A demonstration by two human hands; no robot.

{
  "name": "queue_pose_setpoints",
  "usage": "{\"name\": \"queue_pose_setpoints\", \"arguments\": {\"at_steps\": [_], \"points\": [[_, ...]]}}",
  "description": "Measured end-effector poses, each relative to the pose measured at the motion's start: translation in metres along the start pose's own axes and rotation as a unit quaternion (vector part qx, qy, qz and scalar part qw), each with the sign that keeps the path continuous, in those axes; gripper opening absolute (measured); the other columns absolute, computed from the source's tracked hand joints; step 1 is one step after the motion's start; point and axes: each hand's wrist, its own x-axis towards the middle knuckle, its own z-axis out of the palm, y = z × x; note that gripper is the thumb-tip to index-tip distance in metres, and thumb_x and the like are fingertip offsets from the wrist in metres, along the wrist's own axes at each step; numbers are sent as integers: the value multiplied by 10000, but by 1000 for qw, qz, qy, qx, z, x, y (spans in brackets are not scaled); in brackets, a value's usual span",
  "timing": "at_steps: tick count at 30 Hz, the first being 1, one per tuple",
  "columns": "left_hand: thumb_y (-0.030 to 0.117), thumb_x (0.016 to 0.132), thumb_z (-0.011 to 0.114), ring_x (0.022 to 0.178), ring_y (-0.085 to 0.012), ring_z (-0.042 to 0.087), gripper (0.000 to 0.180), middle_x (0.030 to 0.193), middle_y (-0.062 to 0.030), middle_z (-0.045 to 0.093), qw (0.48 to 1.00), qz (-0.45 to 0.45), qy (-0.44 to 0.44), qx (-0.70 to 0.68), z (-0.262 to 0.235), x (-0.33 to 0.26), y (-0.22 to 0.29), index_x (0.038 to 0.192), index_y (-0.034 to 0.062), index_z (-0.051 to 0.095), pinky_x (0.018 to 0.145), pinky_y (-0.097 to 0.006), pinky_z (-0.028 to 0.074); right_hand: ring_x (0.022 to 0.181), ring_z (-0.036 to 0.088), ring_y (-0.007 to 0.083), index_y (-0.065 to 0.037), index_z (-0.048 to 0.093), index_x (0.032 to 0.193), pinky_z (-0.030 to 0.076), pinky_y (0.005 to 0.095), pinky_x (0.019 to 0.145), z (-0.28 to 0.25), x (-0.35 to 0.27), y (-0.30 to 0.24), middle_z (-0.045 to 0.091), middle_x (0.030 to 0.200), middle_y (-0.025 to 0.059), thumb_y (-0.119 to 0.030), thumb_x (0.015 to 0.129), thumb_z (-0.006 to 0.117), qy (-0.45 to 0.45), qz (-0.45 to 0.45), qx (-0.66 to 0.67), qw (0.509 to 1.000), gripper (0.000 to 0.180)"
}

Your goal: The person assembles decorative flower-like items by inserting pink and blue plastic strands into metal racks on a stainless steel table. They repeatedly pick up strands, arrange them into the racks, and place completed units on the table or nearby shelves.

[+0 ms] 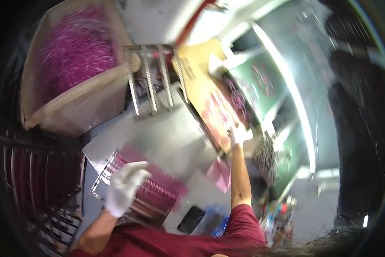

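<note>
The right grip (238,135), a hand in a white glove at the end of an outstretched arm, is at the near end of a group of pink pieces (218,109); blur and glare hide its fingers, so I cannot tell how far open it is or whether it has hold of one. The left grip (125,186), also gloved in white, has its fingers partly curled above a rack of pink translucent pieces (162,188); whether it touches or pinches any of them cannot be told.

The group by the right grip lies on a tan sheet (190,88), with a green panel (261,77) beyond it to the right. The rack lies at the near edge of a shiny metal surface (154,128). At the far end of that surface stands a metal frame (149,81) of parallel bars. Near the right forearm is a pink folded sheet (220,173); closer to the body lies a dark flat rectangle (191,219). Farther out, at upper left, a large bin (89,107) holds a heap of magenta pieces (77,51).
</note>
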Motion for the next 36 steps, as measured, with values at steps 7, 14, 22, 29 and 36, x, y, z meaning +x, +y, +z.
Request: {"name": "queue_pose_setpoints", "arguments": {"at_steps": [7,14,22,29,36], "points": [[60,1068,587,797,-131,684,226,913,-92,755,953,32,263,-147,-53,5,-45,1219,-47,716,767,-271,555,675,706,238,-4,710,960,548,346,543,28,138,-28,706,779,143,-20,877,653,-30,98,84,991,103],[58,1066,582,828,-132,698,224,910,-87,752,965,5,217,-144,-45,10,-53,1207,-52,717,781,-277,556,697,750,197,-59,835,950,588,356,764,0,79,-74,791,765,108,-318,886,715,25,-92,-356,930,292],[59,1072,588,851,-132,698,219,933,-90,760,974,32,195,-111,-57,-17,-36,1210,-56,714,793,-281,548,579,689,255,-24,780,818,543,391,555,40,65,40,754,747,124,-247,819,729,-10,8,-317,948,230],[45,1071,586,878,-140,717,213,962,-94,774,986,27,122,-110,-40,-46,-26,1212,-34,724,827,-292,574,822,791,366,9,809,857,616,455,763,97,34,6,795,899,231,-339,786,765,-39,50,-426,903,357],[57,1073,588,890,-140,723,234,986,-86,771,981,-47,14,-187,-41,-62,-30,1249,-26,718,833,-281,576,611,684,171,-14,797,731,540,338,605,110,-116,-101,716,638,103,-178,751,795,21,-2,-230,973,165]]}}
